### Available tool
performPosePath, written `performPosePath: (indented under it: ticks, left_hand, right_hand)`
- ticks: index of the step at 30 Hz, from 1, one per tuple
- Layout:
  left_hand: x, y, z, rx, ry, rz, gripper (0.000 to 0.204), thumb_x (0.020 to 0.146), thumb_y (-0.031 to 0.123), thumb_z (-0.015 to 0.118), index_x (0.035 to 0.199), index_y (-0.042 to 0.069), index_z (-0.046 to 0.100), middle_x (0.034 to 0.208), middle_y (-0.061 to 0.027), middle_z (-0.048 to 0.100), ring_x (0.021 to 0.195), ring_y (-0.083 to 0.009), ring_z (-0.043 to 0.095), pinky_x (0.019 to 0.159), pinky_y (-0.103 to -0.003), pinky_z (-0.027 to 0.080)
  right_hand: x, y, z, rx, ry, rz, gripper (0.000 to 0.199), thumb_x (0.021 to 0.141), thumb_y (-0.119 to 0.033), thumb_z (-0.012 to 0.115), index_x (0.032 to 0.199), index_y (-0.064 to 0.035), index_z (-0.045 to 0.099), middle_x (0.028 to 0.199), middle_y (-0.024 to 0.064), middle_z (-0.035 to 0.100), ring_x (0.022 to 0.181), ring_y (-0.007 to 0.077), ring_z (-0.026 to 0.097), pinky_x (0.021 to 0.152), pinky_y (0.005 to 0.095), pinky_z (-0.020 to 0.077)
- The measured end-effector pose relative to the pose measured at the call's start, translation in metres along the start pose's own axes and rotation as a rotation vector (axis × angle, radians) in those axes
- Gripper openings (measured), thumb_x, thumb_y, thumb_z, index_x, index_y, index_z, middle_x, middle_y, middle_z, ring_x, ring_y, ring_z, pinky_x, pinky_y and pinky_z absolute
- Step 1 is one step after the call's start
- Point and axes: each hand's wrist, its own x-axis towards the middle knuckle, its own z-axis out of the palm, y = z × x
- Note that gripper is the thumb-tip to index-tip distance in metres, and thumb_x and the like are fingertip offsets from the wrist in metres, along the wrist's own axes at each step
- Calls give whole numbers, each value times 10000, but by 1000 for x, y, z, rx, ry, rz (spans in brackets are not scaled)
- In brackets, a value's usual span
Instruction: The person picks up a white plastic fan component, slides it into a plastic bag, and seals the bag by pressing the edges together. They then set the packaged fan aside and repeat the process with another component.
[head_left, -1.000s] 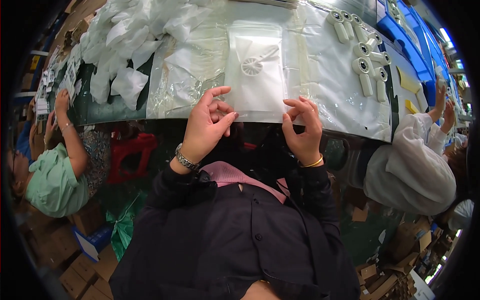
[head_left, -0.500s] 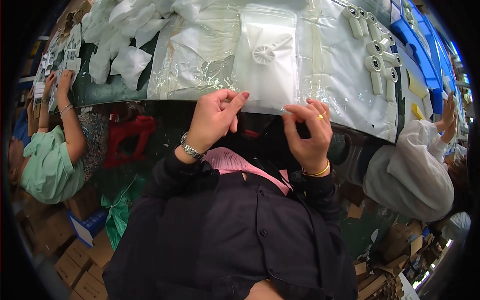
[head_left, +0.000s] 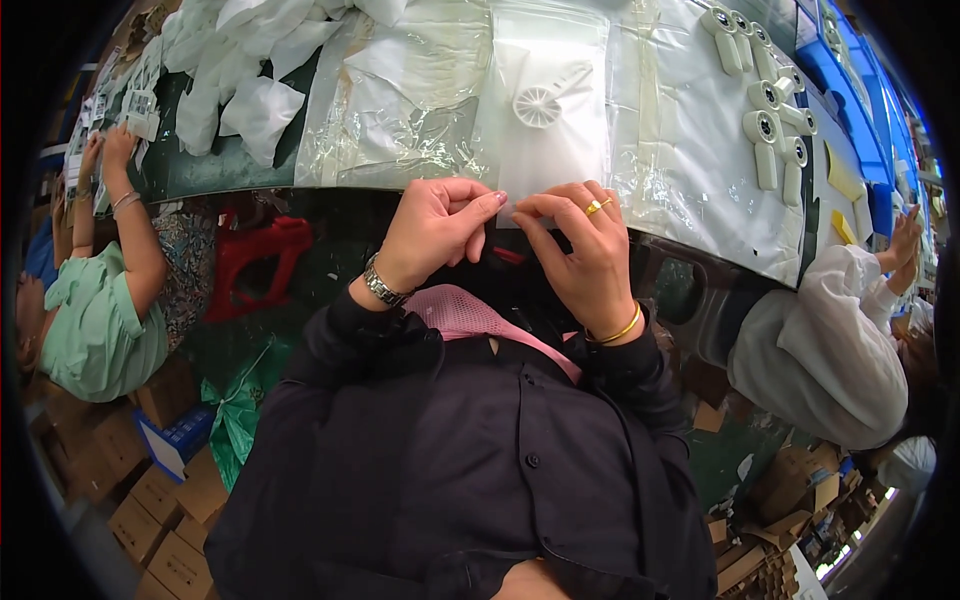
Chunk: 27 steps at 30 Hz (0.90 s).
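A frosted plastic bag (head_left: pixel 570 165) lies in front of me, its near end at the table edge. Through it shows a white part with a round spoked head (head_left: pixel 538 106) and a narrow stem, like a small handheld fan. My left hand (head_left: pixel 437 228) is closed in a pinch at the bag's near left corner. Close beside it, my right hand (head_left: pixel 588 248) pinches the bag's near edge with thumb and forefinger. The two sets of fingertips almost meet.
Several white handheld fans (head_left: pixel 765 150) lie at the right on plastic sheeting (head_left: pixel 690 190). White crumpled bags (head_left: pixel 262 115) are heaped at the left. Blue bins (head_left: pixel 845 75) stand at the far right. A person in green (head_left: pixel 110 325) works at left, another in white (head_left: pixel 815 345) at right.
My right hand has moved left from the bag's near right corner to beside my left hand, and its fingers have come together. My left hand has hardly moved.
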Motion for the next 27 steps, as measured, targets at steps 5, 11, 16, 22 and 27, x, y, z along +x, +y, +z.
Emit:
performPosePath:
  ticks: [5, 11, 16, 22, 27]
  left_hand:
    - [0, -1, 0, -2, -20, -2, 271, 1099, 227, 696, 1031, -22, 777, 641, -4, 664, 450, -22, 492, 428, -203, 324]
    - [-1, -3, -1, -18, -24, 10, 283, 1102, 233, 690, 1044, -27, 784, 629, 1, 661, 447, -24, 492, 430, -204, 331]
    - [1, -4, -1, -9, -30, 14, 288, 1101, 239, 691, 1051, -25, 794, 612, 12, 662, 450, -19, 500, 431, -204, 346]
    - [3, -5, -1, -10, -29, 10, 281, 1099, 236, 694, 1040, -21, 791, 611, 16, 659, 454, -18, 501, 435, -202, 351]
    - [4, -7, -3, -17, -37, -2, 267, 1099, 227, 693, 1031, -15, 783, 610, 20, 652, 458, -19, 498, 439, -203, 351]
  right_hand:
    - [1, 0, 6, -26, -39, 6, 171, 878, -89, 858, 1003, -78, 743, 957, 54, 701, 880, 266, 669, 835, 400, 489]
    - [0, 0, 10, -23, -82, 44, 186, 883, -99, 854, 1021, -81, 731, 961, 52, 684, 886, 263, 670, 838, 395, 485]
    - [-1, 0, 10, -42, -108, 30, 178, 898, -103, 835, 1023, -79, 710, 969, 58, 677, 907, 271, 664, 854, 398, 476]
    - [-3, 1, 13, -188, -175, -43, 198, 915, -110, 811, 1038, -76, 659, 984, 55, 656, 928, 283, 641, 880, 408, 459]
    - [-1, 3, 10, -163, -182, -93, 212, 917, -107, 806, 1046, -80, 640, 987, 58, 641, 924, 292, 625, 878, 415, 450]
